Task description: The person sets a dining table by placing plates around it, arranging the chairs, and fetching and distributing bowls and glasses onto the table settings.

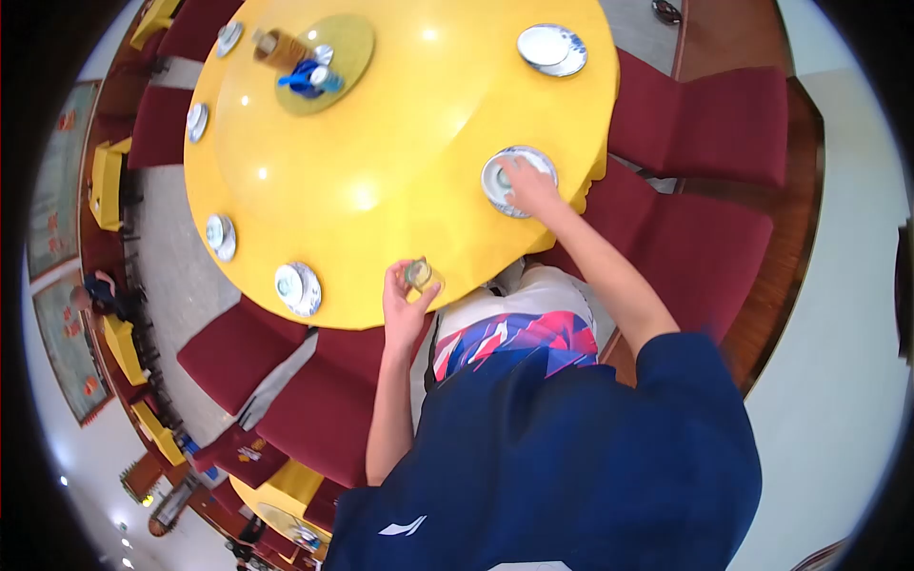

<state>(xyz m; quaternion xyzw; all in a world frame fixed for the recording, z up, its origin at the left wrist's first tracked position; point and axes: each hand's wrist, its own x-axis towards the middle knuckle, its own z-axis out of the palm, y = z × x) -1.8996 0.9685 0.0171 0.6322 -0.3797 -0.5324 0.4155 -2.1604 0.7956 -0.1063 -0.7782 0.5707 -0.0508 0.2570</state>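
Note:
Near the front edge of the round yellow table [333, 205], my left hand [409, 293] holds a small clear glass [419, 274], its fingers wrapped around the side. My right hand [529, 187] reaches over a place setting of stacked white and blue-patterned dishes [521, 155]. Its fingers are at a small cup or glass [504, 178] in the bowl on top, and they partly hide it. Whether they grip it is too small to tell.
More dish settings stand along the table's rim, among them one at the front left [299, 288] and plates [552, 49] at the back right. A round green-yellow tray [352, 57] carries a brown container and blue items. Dark red chairs [705, 124] surround the table. A person [109, 293] is far left.

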